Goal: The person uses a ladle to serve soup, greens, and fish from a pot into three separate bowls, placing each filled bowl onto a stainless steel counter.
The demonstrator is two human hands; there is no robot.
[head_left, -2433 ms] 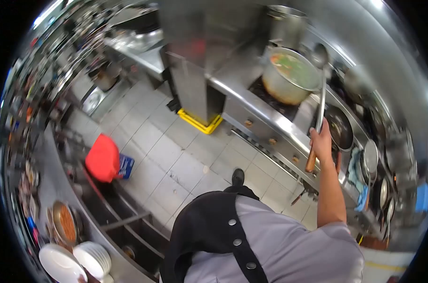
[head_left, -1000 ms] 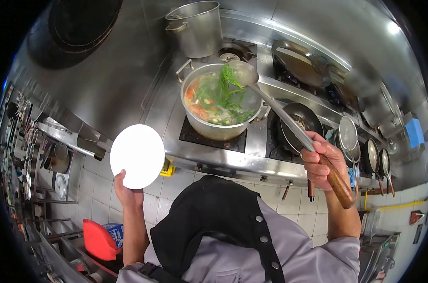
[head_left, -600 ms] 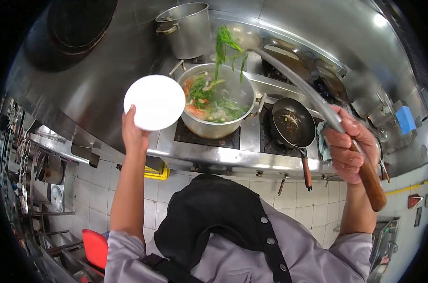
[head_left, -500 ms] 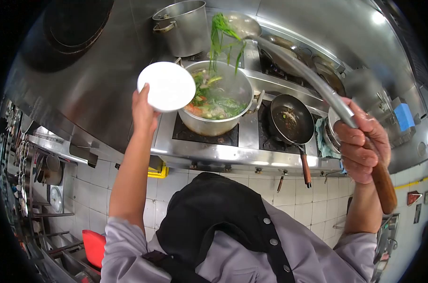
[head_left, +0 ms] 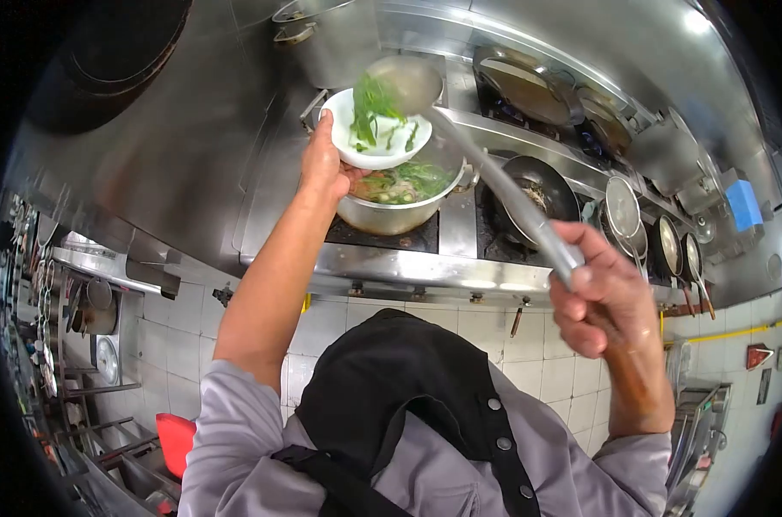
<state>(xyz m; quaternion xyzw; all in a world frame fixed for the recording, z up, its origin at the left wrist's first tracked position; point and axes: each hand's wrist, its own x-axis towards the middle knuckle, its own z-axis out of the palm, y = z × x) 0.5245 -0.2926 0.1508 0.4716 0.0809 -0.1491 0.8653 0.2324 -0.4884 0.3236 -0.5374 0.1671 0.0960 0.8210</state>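
Observation:
My left hand (head_left: 324,164) grips a white bowl (head_left: 397,160) by its left side, tilted above a large metal pot (head_left: 382,220). Green leafy vegetables (head_left: 375,108) hang from the ladle into the bowl. The ladle (head_left: 412,84) has a wide round metal head, tipped over the bowl's far rim and blurred by motion. Its long metal shaft ends in a wooden handle, and my right hand (head_left: 602,293) is closed around that handle. Inside the pot, greens and other pieces (head_left: 412,185) show below the bowl.
Right of the pot, a dark frying pan (head_left: 542,194) sits on the stove. Farther right stand several small pans (head_left: 667,246) and a strainer (head_left: 622,207). A tall metal pot (head_left: 335,43) is at the back left. Lidded pans (head_left: 529,86) line the rear burners, where blue flame shows.
The bowl has moved right, over the pot, and now tilts to show its inside. The ladle has come down and left to it, tipping greens in. My right hand has moved left and lower.

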